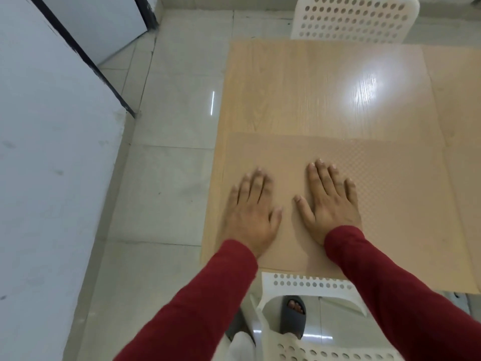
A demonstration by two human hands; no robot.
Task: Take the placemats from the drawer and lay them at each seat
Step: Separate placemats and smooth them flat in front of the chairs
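Head view showed both hands pressed flat, palms down and fingers spread, gripping nothing; the left hand (pixel 251 209) and the right hand (pixel 329 204) lay side by side on a tan placemat (pixel 390 199) set along the near edge of the wooden table (pixel 299 95); the mat's left edge sat just inside the table's left edge, and its colour was so close to the wood that its right limit was hard to tell. A white perforated chair (pixel 312 285) stood tucked at this near seat, and a second chair (pixel 354 19) stood at the far side; a paler strip at the far right (pixel 458 105) might have been another mat, though the view left that uncertain. The step in hand appeared to be smoothing the mat at the near seat; the next move would call for lifting both palms clear and turning to the far seat, whose place looked bare.
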